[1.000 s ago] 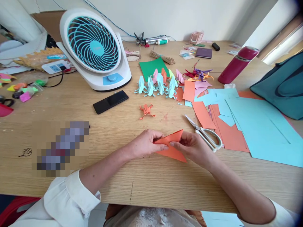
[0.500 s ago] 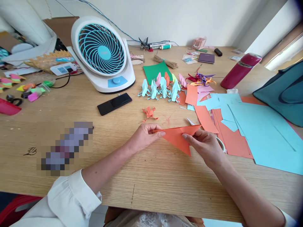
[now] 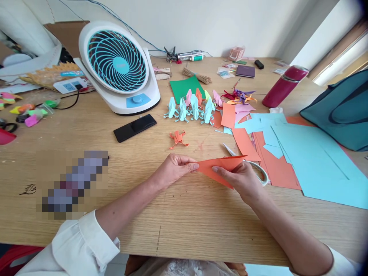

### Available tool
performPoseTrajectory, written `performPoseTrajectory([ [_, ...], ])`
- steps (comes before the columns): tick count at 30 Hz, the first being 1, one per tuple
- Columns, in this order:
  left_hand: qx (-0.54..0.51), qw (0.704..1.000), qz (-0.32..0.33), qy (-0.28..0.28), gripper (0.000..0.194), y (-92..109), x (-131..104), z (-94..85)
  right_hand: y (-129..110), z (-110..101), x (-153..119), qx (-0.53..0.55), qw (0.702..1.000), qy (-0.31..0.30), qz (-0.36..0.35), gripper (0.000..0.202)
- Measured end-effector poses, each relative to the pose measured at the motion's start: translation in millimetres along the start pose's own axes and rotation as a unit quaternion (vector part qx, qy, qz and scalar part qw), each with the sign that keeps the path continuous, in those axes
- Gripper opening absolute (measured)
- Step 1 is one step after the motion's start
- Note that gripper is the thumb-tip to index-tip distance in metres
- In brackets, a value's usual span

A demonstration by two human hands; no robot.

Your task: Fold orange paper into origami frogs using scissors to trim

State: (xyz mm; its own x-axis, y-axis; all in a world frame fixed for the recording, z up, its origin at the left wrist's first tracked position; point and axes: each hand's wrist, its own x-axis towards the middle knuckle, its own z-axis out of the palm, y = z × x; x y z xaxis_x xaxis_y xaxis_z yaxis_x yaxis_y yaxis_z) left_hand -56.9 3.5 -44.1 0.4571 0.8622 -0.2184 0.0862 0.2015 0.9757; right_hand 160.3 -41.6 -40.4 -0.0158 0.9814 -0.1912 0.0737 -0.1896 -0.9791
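Presently in hand: one roughly triangular folded sheet of orange paper, over the pale wooden tabletop. Left hand: thumb and fingers pinching the sheet's left tip. Right hand: thumb across the near face, fingers behind, grasping the wider right portion. Handling, as judged: light, thin, crisp along folds, easily creased; best taken lightly by edges and corners. Position: spanning both grips. Beyond: one small orange folded-paper figure with splayed legs; white-handled metal scissors, partly hidden.
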Motion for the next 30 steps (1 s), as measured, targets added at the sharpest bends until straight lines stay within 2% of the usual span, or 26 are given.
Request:
performPoseTrajectory([
  [5,0.017,1.000,0.018,-0.015,0.025,3,3,-5.8,4,-9,4,0.043,0.999,-0.021,0.023,0.031],
  [8,0.024,0.999,0.013,-0.019,0.027,5,5,-10.6,2,-13,6,0.075,0.997,-0.013,0.029,0.031],
  [13,0.022,1.000,0.010,-0.017,0.030,7,7,-14.9,-6,-13,5,0.058,0.998,0.013,0.033,0.041],
  [23,0.068,0.997,0.018,-0.037,0.031,6,10,-25.3,-11,-14,4,0.006,1.000,-0.024,0.014,0.041],
  [26,0.121,0.991,0.033,-0.038,0.031,10,7,-22.7,-8,-9,2,-0.020,0.999,-0.047,0.008,0.046],
  [30,0.165,0.983,0.060,-0.059,0.023,16,0,-10.6,-4,4,-2,-0.064,0.995,-0.077,0.009,0.054],
])
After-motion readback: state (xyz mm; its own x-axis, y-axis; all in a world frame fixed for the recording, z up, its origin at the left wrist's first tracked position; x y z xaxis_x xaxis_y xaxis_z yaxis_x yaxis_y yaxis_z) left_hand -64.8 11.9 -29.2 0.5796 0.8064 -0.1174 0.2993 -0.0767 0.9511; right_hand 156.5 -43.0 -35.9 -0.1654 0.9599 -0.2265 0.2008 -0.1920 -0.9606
